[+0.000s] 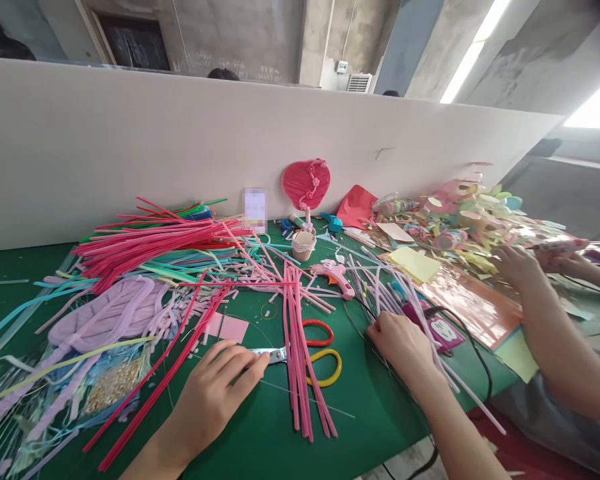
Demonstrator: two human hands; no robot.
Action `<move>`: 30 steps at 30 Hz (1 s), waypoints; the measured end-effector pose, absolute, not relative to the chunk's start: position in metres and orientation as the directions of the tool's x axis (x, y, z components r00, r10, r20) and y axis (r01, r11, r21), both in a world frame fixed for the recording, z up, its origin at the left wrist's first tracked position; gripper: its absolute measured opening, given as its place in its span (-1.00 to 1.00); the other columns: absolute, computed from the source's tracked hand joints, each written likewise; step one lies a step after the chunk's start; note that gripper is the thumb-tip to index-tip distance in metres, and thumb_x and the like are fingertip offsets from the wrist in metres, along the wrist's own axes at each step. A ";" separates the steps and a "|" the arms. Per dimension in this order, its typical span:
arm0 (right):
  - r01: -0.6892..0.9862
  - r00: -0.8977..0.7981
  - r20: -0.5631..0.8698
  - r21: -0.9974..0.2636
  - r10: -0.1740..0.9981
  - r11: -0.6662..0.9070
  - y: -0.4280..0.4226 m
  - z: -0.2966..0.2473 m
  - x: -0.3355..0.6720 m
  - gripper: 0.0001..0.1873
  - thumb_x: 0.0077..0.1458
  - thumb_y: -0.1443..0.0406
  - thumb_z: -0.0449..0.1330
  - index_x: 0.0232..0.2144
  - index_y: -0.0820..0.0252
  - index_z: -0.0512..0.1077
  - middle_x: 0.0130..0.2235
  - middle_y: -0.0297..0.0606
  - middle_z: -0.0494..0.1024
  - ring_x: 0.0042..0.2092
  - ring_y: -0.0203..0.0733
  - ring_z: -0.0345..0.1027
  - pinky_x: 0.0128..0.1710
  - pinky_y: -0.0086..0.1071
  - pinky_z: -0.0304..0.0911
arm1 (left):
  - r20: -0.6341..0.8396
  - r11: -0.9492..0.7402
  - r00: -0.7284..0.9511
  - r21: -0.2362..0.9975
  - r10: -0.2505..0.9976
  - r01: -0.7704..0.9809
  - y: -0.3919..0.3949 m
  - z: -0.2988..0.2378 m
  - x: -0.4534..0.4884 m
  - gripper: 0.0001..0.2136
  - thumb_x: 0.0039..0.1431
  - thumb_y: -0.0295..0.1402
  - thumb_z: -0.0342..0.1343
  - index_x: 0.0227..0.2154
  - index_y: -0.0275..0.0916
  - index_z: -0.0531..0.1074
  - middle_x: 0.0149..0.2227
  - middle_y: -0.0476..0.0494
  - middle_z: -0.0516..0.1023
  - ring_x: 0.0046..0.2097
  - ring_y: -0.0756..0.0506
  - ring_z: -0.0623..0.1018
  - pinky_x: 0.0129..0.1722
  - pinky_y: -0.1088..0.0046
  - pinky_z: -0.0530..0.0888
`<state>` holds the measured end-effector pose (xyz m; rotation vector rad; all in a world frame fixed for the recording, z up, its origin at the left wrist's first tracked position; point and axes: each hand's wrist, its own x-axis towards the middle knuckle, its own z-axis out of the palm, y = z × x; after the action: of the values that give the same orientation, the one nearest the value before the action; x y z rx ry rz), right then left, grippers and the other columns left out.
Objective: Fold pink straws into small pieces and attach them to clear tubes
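My left hand (220,387) is closed at the blades of a pair of scissors (321,333) with one red and one yellow handle loop. Across the scissors lies a bundle of pink pipe cleaners (295,373). My right hand (403,343) rests on the table with its fingers curled, beside lilac pipe cleaners (420,300) and a dark cable; what is under its fingers is hidden. Just beyond it lies a pink glue gun (334,275). Between my hands and the heap on the left are long red pipe cleaners (165,373) and a pink paper square (229,329).
Red pipe cleaners (165,243) are heaped at the back left, above a lilac pipe-cleaner piece (113,313). A red round decoration (306,183) rises from a small pot (303,245) before the white partition (180,133). At right, another person's hand (517,267) is near paper scraps.
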<state>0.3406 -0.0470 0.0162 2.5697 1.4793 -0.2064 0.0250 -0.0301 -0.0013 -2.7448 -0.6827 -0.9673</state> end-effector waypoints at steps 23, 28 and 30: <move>0.479 -0.292 0.209 -0.813 0.933 0.332 -0.090 0.107 0.249 -0.84 0.16 0.25 0.19 -0.32 0.08 0.59 -0.34 -0.27 0.58 -0.40 -0.32 0.43 -0.41 -0.49 0.34 | 0.673 -0.809 0.467 0.372 0.573 0.456 -0.032 0.003 0.021 -0.63 0.28 -0.56 -0.04 0.11 -0.19 0.33 -0.07 -0.14 0.59 -0.05 -0.06 0.57 -0.01 0.43 0.47; 0.215 -0.144 0.411 -0.875 0.900 0.434 -0.058 0.129 0.213 -0.92 0.10 0.29 0.26 -0.38 0.12 0.58 -0.39 -0.29 0.60 -0.38 -0.32 0.46 -0.39 -0.51 0.39 | 0.516 -0.613 0.338 0.717 0.787 0.332 -0.037 0.009 0.012 -0.66 0.34 -0.49 -0.10 0.11 -0.12 0.34 -0.05 -0.07 0.60 -0.06 -0.04 0.60 -0.06 0.52 0.52; 0.065 -0.075 0.343 -0.935 0.936 0.348 -0.038 0.136 0.203 -0.89 0.04 0.23 0.31 -0.43 0.15 0.57 -0.49 -0.33 0.57 -0.47 -0.34 0.43 -0.50 -0.52 0.37 | 0.424 -0.496 0.293 0.833 0.857 0.247 -0.038 0.010 0.010 -0.68 0.36 -0.41 -0.14 0.09 -0.13 0.37 -0.05 -0.07 0.60 -0.06 -0.07 0.60 -0.08 0.47 0.55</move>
<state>0.2029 -0.0376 0.1359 2.0865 3.1448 -2.0468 0.0102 -0.0377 0.0104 -2.9635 -1.5260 -1.8609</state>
